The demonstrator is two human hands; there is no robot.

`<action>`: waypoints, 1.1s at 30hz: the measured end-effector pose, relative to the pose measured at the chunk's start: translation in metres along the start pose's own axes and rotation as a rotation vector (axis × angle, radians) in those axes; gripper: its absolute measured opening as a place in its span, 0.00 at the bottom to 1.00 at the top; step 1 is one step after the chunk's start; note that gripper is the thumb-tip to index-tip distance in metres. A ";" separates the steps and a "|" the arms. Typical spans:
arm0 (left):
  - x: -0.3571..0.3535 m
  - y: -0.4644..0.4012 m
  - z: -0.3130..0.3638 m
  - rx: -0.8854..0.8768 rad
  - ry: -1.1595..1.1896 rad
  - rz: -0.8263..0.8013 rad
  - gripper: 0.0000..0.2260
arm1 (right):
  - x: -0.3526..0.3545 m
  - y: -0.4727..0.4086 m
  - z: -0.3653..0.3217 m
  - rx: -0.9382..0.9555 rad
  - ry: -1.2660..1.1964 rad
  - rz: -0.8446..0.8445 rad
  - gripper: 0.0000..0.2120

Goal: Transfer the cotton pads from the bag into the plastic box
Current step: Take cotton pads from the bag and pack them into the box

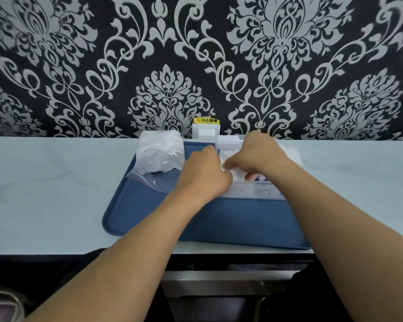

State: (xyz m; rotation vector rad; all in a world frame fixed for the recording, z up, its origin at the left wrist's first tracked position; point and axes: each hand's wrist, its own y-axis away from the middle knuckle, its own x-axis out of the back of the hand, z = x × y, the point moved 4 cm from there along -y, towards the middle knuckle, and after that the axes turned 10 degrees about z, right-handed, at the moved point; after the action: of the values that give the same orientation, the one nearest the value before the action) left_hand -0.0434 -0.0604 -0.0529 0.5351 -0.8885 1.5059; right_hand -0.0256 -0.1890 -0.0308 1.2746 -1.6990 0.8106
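A clear zip bag (159,156) stuffed with white cotton pads lies at the back left of a blue tray (219,221). To its right stands the clear plastic box (249,191), its labelled front wall facing me. Both hands are over the box. My left hand (204,175) is curled against the box's left side. My right hand (260,155) reaches in from above, with its fingers closed on white cotton pads (236,174) inside. The hands hide most of the box's inside.
The tray sits on a pale counter (56,187) against a patterned wall. A white wall socket (205,131) with a yellow sticker is right behind the tray. More crinkled white material (291,153) shows beyond my right wrist. The counter's front edge runs just below the tray.
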 end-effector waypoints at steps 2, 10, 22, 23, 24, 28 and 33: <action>-0.001 0.003 0.003 -0.040 -0.015 -0.042 0.05 | -0.004 -0.003 -0.002 0.031 0.089 0.130 0.13; 0.000 0.009 0.003 -0.036 -0.042 -0.130 0.08 | -0.016 -0.009 -0.004 0.035 -0.233 -0.034 0.19; 0.001 0.007 -0.002 0.003 -0.017 -0.174 0.18 | -0.012 0.000 0.008 0.406 -0.177 0.021 0.21; 0.002 0.006 -0.003 -0.001 -0.020 -0.184 0.18 | -0.012 0.001 0.004 0.412 -0.104 0.068 0.23; 0.003 0.005 -0.004 -0.001 -0.025 -0.189 0.18 | -0.013 0.002 0.002 0.415 -0.052 0.106 0.24; 0.007 0.004 -0.009 0.020 -0.040 -0.144 0.19 | -0.008 0.005 0.002 0.335 -0.253 0.022 0.20; 0.013 0.006 -0.003 -0.017 -0.078 -0.039 0.25 | 0.023 0.008 0.028 0.317 -0.330 -0.044 0.12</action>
State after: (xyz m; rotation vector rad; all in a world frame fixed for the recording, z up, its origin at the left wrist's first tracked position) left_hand -0.0512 -0.0496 -0.0459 0.5986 -0.9454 1.4495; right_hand -0.0429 -0.2205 -0.0221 1.7343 -1.8391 0.9070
